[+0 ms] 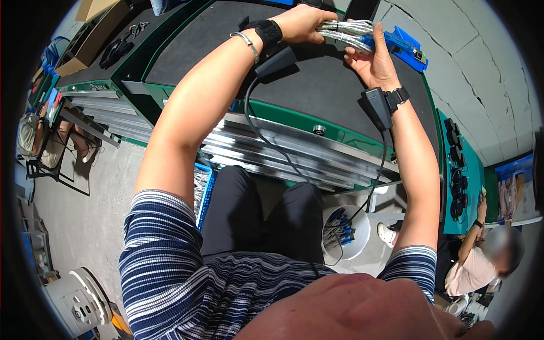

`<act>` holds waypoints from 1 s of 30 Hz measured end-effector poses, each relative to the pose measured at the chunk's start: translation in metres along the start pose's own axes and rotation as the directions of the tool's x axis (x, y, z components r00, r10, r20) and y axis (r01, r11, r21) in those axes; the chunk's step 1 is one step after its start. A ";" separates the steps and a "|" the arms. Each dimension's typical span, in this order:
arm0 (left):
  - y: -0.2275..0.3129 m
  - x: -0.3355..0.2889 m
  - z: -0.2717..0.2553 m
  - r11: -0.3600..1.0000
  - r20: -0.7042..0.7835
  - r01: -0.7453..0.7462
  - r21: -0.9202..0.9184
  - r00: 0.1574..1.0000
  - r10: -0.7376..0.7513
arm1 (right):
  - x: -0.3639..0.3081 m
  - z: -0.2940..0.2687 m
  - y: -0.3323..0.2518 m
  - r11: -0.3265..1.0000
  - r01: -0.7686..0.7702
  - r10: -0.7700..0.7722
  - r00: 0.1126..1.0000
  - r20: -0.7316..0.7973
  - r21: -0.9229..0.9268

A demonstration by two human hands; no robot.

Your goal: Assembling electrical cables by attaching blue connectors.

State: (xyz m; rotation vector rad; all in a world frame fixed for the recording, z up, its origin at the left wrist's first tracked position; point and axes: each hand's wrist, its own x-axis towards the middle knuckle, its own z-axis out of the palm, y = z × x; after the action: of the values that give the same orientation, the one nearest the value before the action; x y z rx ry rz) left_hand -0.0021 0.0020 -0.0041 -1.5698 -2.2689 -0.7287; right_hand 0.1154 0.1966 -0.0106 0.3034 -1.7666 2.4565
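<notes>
A coiled cable [347, 35] with a clear, silvery jacket is stretched between my two hands above the far part of the dark bench mat. My left hand [303, 24] closes on the coil's left end, thumb and fingers pinched on it. Around the right end, beside a translucent blue part of the cable, wrap the fingers of my right hand [375, 67], its thumb pointing up. Just right of that hand lies a blue tray [418, 61], with a small connector end in front of it. Each wrist wears a dark strap, and black cabled devices hang near both.
The green workbench [272, 113] has metal drawers facing me. Below stand a white bucket [362, 238] of blue-ended cables and a blue basket [208, 195] of silvery cables. An open cardboard box [90, 51] sits far left. Another person [473, 266] works at right, beside a teal panel [462, 170].
</notes>
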 end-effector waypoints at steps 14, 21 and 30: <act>0.011 -0.006 -0.004 0.962 0.135 -0.057 -0.267 0.986 0.096 | 0.002 0.002 -0.005 0.981 0.167 -0.186 0.946 -0.264 -0.094; 0.004 -0.004 -0.002 0.989 -0.018 -0.071 -0.130 0.997 0.069 | 0.004 -0.004 -0.006 0.980 0.197 -0.192 0.939 -0.287 -0.011; 0.018 -0.006 -0.012 0.965 0.004 0.099 -0.242 0.995 -0.101 | 0.005 -0.008 -0.007 0.996 0.092 -0.093 0.970 -0.225 -0.016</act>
State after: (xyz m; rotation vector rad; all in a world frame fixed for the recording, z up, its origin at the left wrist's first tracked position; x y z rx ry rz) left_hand 0.0159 -0.0046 0.0076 -1.5572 -2.3405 -1.0736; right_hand 0.1108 0.2062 -0.0049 0.0979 -1.6271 2.3172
